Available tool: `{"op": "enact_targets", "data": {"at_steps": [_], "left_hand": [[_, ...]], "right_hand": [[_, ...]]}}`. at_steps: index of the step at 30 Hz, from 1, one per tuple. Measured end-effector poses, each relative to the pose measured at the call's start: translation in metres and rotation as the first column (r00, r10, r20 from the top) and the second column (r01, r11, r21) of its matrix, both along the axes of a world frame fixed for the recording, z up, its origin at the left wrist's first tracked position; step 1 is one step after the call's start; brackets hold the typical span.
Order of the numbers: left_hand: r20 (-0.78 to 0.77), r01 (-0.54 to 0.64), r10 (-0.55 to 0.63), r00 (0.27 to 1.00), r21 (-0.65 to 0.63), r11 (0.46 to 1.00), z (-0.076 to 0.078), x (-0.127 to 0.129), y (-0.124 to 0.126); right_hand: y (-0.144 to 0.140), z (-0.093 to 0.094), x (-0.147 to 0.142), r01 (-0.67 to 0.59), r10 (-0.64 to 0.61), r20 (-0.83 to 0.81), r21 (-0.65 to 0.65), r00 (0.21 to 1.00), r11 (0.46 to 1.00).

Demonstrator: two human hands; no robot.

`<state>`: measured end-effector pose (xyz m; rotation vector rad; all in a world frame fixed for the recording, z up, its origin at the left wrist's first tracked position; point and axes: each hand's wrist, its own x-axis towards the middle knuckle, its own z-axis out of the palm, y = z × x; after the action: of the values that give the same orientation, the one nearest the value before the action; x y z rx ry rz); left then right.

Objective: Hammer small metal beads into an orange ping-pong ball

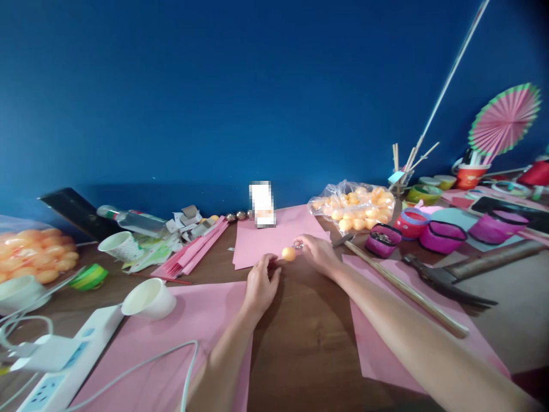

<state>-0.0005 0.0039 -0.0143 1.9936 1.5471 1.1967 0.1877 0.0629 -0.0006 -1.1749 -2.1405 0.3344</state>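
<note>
Head view. Small round orange ball [289,253] sits at centre frame, just above the brown wooden tabletop [309,326], at the lower edge of a pink paper sheet [274,237]. Right hand [317,252] is just right of the ball, fingers curled, pinching a small silvery metal piece [297,246] that touches the ball's right side. Left hand [261,286] lies just lower left of the ball, fingers loosely curled, tips close to the ball; contact cannot be made out, nothing seen in its grasp.

Centre right: clear plastic bag of orange balls [354,207], a long wooden stick [407,290] running diagonally over another pink sheet, magenta oval containers [441,236], a dark metal hammer [463,274]. Upper right: pink pleated paper fan with green rim [505,119]. Lower left: white paper cup on its side [149,298], white power strip [64,366] with a white cable. Left edge: second bag of orange balls [34,254]. Dark blue wall fills the upper frame.
</note>
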Motion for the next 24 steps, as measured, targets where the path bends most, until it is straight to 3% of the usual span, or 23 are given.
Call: {"op": "enact_targets", "data": {"at_steps": [17,24], "left_hand": [[0.035,-0.012,0.011,0.999,0.022,1.000,0.000,0.000,0.000],[-0.086,0.013,-0.009,0.996,0.047,0.999,0.002,0.001,-0.003]], "right_hand": [[0.003,-0.004,0.000,0.021,-0.020,-0.055,0.009,0.998,1.000],[-0.010,0.007,-0.008,-0.145,0.145,0.067,-0.005,0.987,0.989]]}}
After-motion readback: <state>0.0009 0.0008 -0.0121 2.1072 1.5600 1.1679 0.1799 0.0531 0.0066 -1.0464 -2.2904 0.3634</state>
